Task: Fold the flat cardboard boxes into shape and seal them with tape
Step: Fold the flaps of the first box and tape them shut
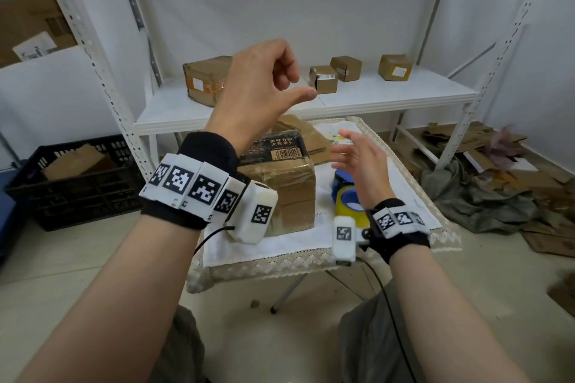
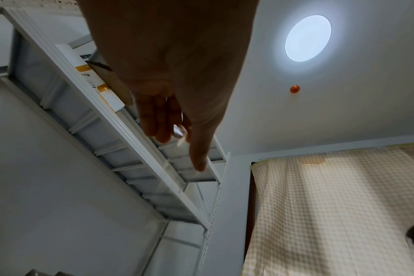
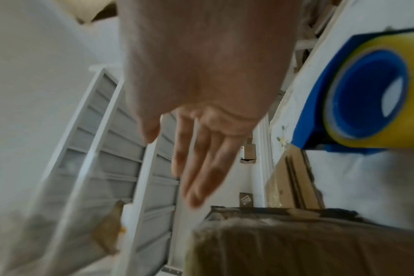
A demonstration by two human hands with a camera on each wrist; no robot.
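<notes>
Storeroom: metal shelving (image 1: pixel 311 99), scattered cardboard boxes (image 1: pixel 395 67)

The right hand (image 3: pixel 196 112) fills the upper centre of the frame, fingers (image 3: pixel 201 177) straight and empty. A yellow tape roll (image 3: pixel 376 97) on its blue dispenser (image 3: pixel 319 112) sits at the right edge. A taped cardboard box (image 3: pixel 307 248) lies lower right.

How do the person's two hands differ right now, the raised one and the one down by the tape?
The left hand is raised high in front of the shelf, while the right hand hovers lower, over the tape dispenser. The left hand's fingers curl loosely with the thumb stretched out; the right hand's fingers are straight and spread, and it looks motion-blurred. Both hold nothing, neither touches the taped cardboard box, and both wrists wear black bands with square markers.
</notes>
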